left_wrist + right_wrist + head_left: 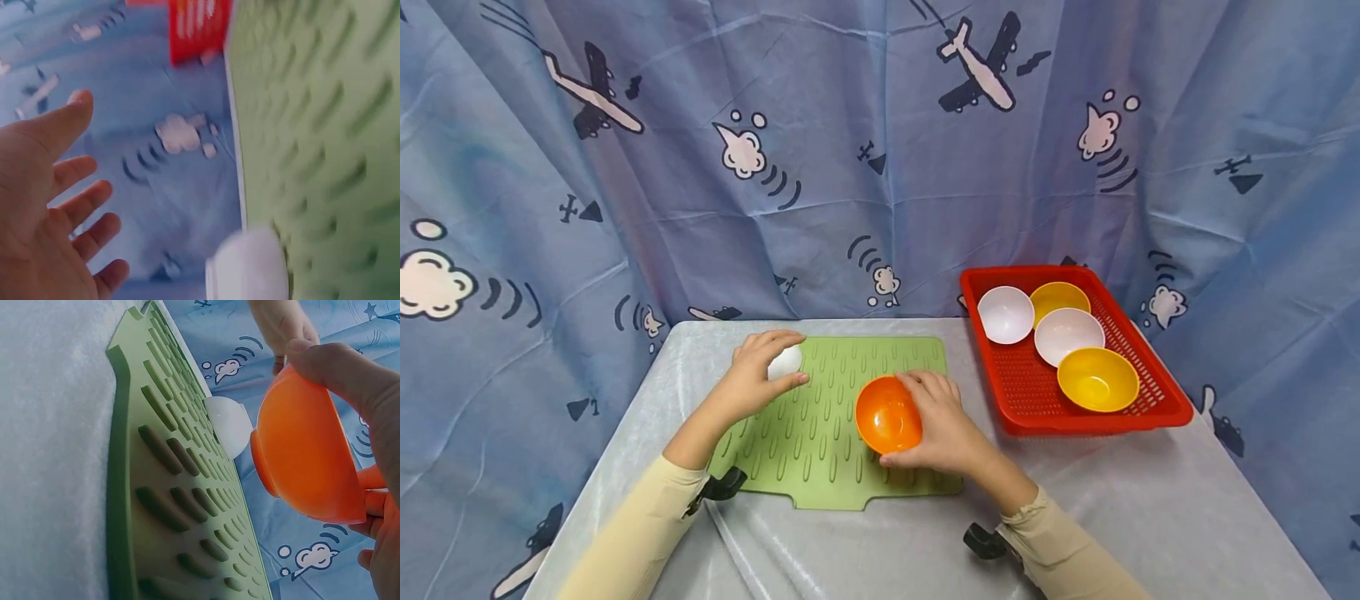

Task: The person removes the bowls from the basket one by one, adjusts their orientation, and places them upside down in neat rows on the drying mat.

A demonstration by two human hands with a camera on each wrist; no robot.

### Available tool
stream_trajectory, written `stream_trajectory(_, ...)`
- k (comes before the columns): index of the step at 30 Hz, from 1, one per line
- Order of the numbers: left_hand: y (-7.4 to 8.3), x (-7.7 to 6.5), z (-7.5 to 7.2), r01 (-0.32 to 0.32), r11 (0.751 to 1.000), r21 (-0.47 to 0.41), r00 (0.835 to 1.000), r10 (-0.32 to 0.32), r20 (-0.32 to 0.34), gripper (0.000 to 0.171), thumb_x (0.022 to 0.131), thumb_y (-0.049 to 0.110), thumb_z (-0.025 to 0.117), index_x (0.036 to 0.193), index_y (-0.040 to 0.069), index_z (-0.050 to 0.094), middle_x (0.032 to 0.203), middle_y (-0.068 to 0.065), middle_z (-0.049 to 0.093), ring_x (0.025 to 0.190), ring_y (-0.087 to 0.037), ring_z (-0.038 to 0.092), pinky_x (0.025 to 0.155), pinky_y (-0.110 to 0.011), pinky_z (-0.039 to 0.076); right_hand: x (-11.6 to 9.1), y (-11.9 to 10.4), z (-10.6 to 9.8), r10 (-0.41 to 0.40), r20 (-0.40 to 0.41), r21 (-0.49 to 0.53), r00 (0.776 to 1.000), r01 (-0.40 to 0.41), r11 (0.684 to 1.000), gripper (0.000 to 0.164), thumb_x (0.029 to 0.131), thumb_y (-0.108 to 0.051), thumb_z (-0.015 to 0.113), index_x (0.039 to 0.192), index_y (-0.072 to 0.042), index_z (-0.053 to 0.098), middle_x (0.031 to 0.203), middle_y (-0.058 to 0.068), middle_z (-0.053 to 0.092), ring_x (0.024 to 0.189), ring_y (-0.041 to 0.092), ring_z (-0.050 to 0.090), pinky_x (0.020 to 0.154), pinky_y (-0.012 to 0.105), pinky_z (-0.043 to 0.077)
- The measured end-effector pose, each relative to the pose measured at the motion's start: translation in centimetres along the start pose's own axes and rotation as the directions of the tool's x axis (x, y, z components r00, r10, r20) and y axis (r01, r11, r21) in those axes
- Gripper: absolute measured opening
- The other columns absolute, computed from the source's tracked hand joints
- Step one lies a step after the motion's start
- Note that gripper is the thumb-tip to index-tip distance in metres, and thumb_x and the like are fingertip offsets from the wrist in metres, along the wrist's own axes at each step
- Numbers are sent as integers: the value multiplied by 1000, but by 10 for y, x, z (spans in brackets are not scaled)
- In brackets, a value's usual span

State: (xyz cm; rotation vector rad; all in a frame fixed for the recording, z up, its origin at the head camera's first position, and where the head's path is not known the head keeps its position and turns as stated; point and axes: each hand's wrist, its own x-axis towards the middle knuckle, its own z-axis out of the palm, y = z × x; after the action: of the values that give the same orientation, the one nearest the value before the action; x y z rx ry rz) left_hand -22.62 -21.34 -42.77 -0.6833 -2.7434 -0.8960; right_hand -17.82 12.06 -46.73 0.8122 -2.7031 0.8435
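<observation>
My right hand (942,429) grips an orange bowl (883,417) by its rim, thumb on the near side and fingers on the far side. In the right wrist view the bowl (306,444) hangs above a green ridged mat (820,450), its foot toward the mat. At the mat's far left, a white bowl (786,362) sits with its rounded outside showing. My left hand (748,379) is close over that bowl, thumb and fingers spread apart. The left wrist view has this hand (50,200) empty, with the white bowl (250,269) apart from its fingers.
A red plastic basket (1015,408) stands at the right back of the table (925,550). Inside lie two white bowls (1069,335) and two yellow bowls (1097,380). A blue curtain (820,167) with printed airplanes hangs behind the table.
</observation>
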Motion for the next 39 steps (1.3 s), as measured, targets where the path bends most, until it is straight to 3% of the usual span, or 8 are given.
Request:
stream_trajectory(4,25,-11,8,-1,998,-69,1000,2,19,67,87,38,81,146,16,57,149,-5,54,136,-32,44,110,-58,31,0,-1,0,-17,-19,5,1000,17,1000,120,55,-62,93,151,-10,46,146,13,46,138,32,36,112,58,32)
stream_trajectory(8,42,-21,19,49,988,-147,998,-42,52,70,86,41,82,146,17,56,150,-3,55,139,-30,45,114,-56,36,0,-2,0,-30,-32,15,999,30,999,119,55,-63,93,151,-10,46,146,13,47,138,32,35,112,57,31)
stream_trajectory(13,57,-28,36,98,969,-226,992,-78,97,72,86,45,82,147,18,56,148,-2,57,136,-29,49,110,-56,42,-1,-2,0,-49,-64,16,997,50,999,121,55,-62,94,152,-11,44,146,12,46,139,32,35,113,58,29)
stream_trajectory(18,69,-34,50,141,931,-336,981,-87,172,68,88,40,81,146,15,56,143,-1,61,130,-25,54,104,-50,44,0,-2,-4,-78,-109,22,991,81,996,122,55,-60,95,153,-9,43,147,13,46,140,33,34,114,59,27)
stream_trajectory(24,79,-39,64,215,852,-477,967,-115,229,61,91,34,78,142,7,57,132,-7,67,122,-28,60,95,-43,50,1,-4,-8,-133,-143,18,981,137,990,122,55,-62,94,152,-8,44,146,13,47,139,32,35,114,59,26)
stream_trajectory(33,77,-43,73,371,661,-653,923,-183,339,57,96,29,73,142,-1,56,132,-16,65,121,-28,58,94,-35,51,0,-7,-6,-214,-210,-7,954,218,976,123,55,-63,93,152,-7,43,146,14,48,138,32,37,114,59,25)
stream_trajectory(37,77,-43,75,379,595,-708,924,-201,326,58,94,25,76,141,0,55,128,-15,63,118,-25,56,94,-35,49,-2,-10,-5,-228,-219,-26,949,227,973,124,56,-59,95,154,-6,41,149,14,46,140,33,35,116,58,22)
stream_trajectory(39,78,-43,74,367,580,-727,930,-215,298,58,91,21,79,140,0,55,125,-14,62,116,-24,55,92,-34,50,-3,-12,-6,-242,-218,-45,945,238,970,125,57,-58,95,155,-6,39,152,15,44,142,34,34,118,58,20)
